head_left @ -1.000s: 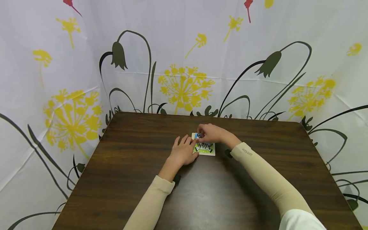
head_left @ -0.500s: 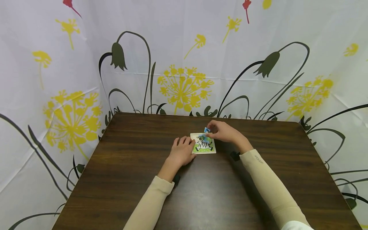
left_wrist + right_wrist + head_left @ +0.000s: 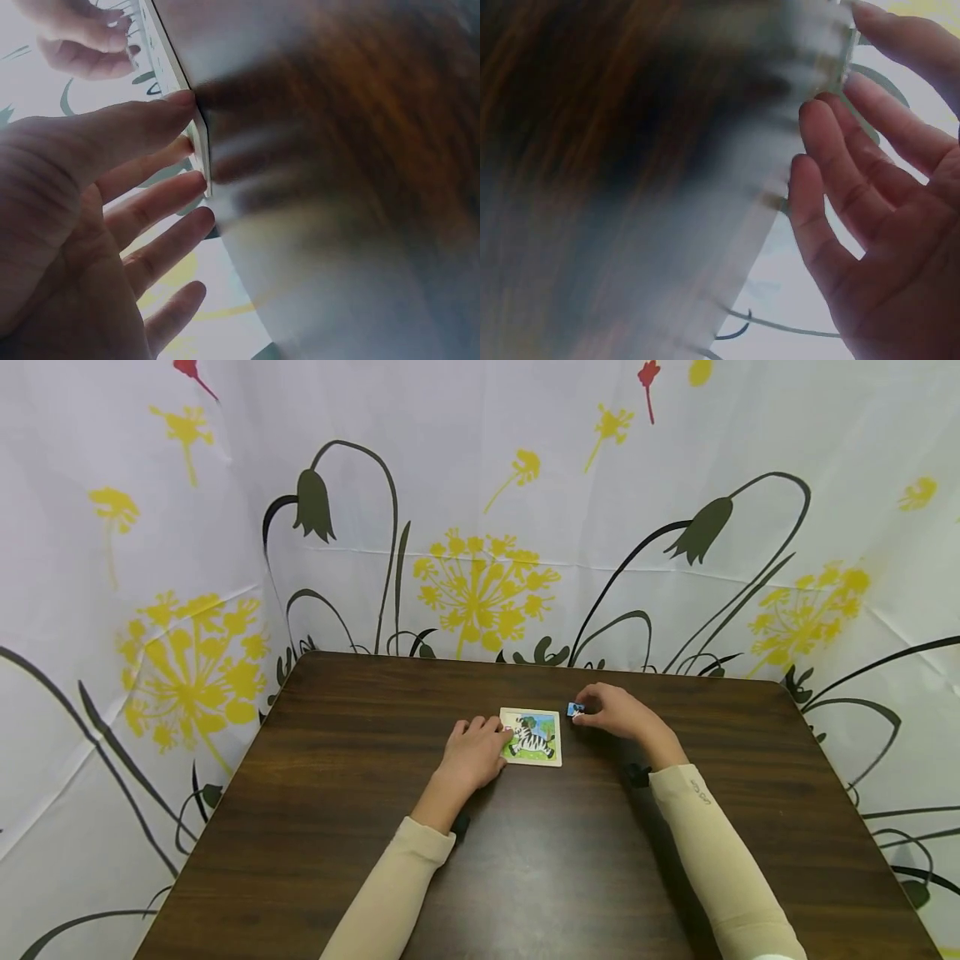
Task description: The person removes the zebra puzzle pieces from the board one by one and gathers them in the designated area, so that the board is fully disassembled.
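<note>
A small square picture puzzle (image 3: 534, 745) with a zebra on green and blue lies flat on the table. My left hand (image 3: 475, 753) rests at its left side, one fingertip on the picture and the thumb at the near left edge. In the left wrist view the fingers of that left hand (image 3: 112, 195) are spread and fairly straight against the board's pale edge (image 3: 201, 142). Right of the puzzle, my right hand (image 3: 617, 710) pinches a small blue puzzle piece (image 3: 575, 710) between thumb and finger, low over the table. The right wrist view shows the piece edge-on.
The dark wooden table (image 3: 360, 710) extends around both hands. Behind it hangs a white curtain (image 3: 465, 460) printed with yellow and grey-green flowers, meeting the table's far edge.
My right hand lifted the blue piece off the puzzle's upper part, carried it right and lowered it beside the board. The left hand stayed at the puzzle's left side.
</note>
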Tool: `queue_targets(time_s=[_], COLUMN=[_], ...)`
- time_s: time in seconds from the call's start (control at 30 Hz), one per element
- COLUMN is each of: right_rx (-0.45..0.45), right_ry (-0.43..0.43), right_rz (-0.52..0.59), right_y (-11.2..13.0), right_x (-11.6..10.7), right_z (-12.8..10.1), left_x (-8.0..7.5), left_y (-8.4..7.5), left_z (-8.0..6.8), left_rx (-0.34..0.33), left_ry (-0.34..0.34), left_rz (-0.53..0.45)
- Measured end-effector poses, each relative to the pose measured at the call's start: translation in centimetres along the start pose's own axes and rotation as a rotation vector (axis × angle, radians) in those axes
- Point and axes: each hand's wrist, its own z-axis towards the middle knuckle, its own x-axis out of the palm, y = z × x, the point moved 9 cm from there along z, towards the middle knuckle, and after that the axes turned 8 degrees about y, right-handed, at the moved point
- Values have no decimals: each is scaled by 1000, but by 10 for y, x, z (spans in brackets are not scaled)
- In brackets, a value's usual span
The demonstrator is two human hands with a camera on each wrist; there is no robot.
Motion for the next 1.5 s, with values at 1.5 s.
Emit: queue_targets(time_s=[1.5], right_rx=[-112], right_ry=[95], right_rz=[22], right_y=[71], right_x=[41], right_z=[13], left_x=[-4], left_y=[1], left_z=[0], left_rx=[-17], left_ry=[-58], left_rz=[22])
